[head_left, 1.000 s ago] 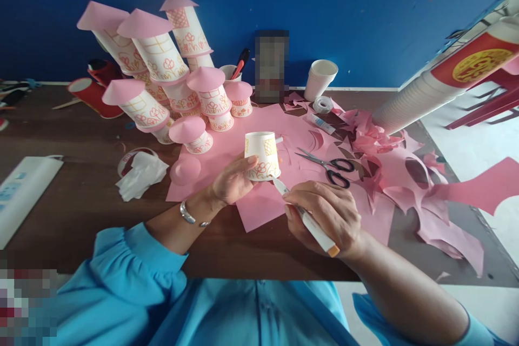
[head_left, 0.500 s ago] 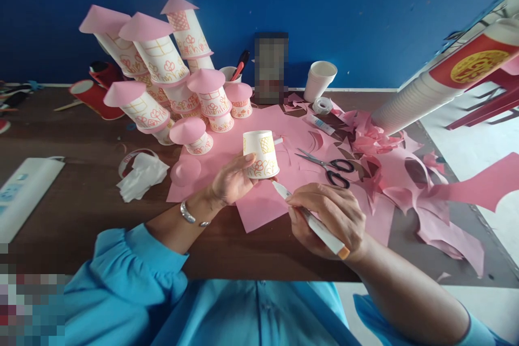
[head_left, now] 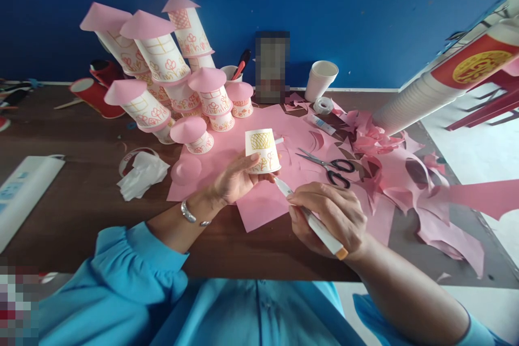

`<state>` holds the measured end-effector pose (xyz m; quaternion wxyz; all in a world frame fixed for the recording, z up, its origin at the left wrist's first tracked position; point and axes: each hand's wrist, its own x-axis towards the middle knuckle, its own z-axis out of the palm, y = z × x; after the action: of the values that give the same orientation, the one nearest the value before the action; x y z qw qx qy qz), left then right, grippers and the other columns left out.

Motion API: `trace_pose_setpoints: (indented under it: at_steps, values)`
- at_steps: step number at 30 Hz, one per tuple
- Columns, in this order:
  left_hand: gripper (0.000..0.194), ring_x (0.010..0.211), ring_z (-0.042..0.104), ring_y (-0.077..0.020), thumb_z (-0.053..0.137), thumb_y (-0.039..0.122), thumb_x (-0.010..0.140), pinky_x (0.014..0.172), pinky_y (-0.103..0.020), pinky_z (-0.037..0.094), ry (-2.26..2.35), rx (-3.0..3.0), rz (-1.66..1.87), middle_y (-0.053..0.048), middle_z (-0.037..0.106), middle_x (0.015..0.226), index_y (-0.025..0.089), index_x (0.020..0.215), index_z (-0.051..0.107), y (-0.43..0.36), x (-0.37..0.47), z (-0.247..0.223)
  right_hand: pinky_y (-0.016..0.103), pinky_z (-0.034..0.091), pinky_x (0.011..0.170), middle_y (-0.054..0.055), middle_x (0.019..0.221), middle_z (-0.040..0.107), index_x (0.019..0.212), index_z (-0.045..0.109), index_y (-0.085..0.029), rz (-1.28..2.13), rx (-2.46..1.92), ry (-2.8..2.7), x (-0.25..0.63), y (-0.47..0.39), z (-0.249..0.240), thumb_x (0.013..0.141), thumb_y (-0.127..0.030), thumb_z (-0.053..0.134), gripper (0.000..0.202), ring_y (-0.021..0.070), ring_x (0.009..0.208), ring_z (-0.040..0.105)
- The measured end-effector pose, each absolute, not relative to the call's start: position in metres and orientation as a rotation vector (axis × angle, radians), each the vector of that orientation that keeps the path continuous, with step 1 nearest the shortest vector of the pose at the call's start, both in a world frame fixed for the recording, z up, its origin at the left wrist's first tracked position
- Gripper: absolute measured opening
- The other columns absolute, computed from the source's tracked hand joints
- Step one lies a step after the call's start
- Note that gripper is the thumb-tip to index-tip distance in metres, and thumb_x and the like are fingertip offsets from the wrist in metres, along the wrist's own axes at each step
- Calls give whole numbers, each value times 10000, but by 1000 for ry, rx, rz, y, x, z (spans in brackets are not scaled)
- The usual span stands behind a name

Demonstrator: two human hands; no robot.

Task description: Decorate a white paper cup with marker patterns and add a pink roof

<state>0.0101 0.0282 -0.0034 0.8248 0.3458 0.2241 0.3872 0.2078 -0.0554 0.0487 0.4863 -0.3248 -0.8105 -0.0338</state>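
My left hand (head_left: 237, 178) is closed around the lower side of a white paper cup (head_left: 263, 150), which is held upside down above pink paper (head_left: 259, 208). A yellow cross-hatched patch and red and yellow flowers are drawn on the cup's side. In my right hand (head_left: 330, 216) is a white marker pen (head_left: 322, 230) with an orange end. Its tip points up at the cup's rim, close to the left fingertips but apart from the drawing. Behind my left hand stands a group of decorated cup towers (head_left: 162, 59) with pink cone roofs.
Black-handled scissors (head_left: 330, 165) lie open right of the cup. Pink scraps (head_left: 405, 173) cover the right side, beneath a leaning stack of cups (head_left: 421, 89). White tissue (head_left: 144, 175) lies at left, and more white cups (head_left: 320, 81) stand near the blue wall.
The cup has turned in my left hand, so the yellow cross-hatched patch now faces me, and it has risen slightly. My right hand with the marker has barely moved.
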Motion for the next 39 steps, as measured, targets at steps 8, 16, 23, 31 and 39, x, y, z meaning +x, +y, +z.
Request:
trace_pose_setpoints:
  at_steps: [8, 16, 23, 31, 39]
  values:
    - [466, 841, 687, -204, 864, 529, 850, 788, -329, 565, 491, 896, 843, -114, 785, 1042, 145, 1103, 793, 26, 12, 1, 265, 661, 602, 10, 784, 758, 1054, 674, -183, -107, -794, -1996, 207, -55, 46, 905, -35, 657, 210, 158, 665, 759]
    - [447, 850, 685, -205, 855, 531, 858, 790, -330, 554, 475, 924, 851, -106, 779, 1019, 151, 1081, 779, 26, 13, 2, 267, 651, 613, 10, 786, 749, 1056, 656, -181, -86, -792, -2025, 207, -54, 46, 907, -19, 652, 221, 159, 675, 757]
    - [427, 888, 689, -220, 853, 502, 855, 800, -341, 559, 472, 916, 860, -105, 770, 1038, 163, 1098, 765, 25, 13, 1, 262, 641, 602, 8, 785, 748, 1033, 652, -191, -70, -826, -2023, 206, -55, 47, 909, -23, 632, 210, 155, 664, 750]
    - [435, 866, 694, -214, 864, 503, 849, 786, -331, 557, 459, 913, 861, -82, 769, 974, 172, 1113, 765, 26, 14, 1, 241, 624, 590, -11, 748, 729, 1018, 629, -201, -34, -853, -1995, 207, -57, 49, 932, -34, 621, 188, 134, 635, 737]
    - [437, 823, 691, -205, 838, 526, 869, 786, -337, 557, 452, 860, 843, -87, 755, 949, 147, 1076, 767, 26, 10, 0, 250, 654, 613, -2, 766, 746, 1066, 642, -180, -55, -800, -1965, 209, -58, 49, 901, -11, 629, 237, 143, 651, 751]
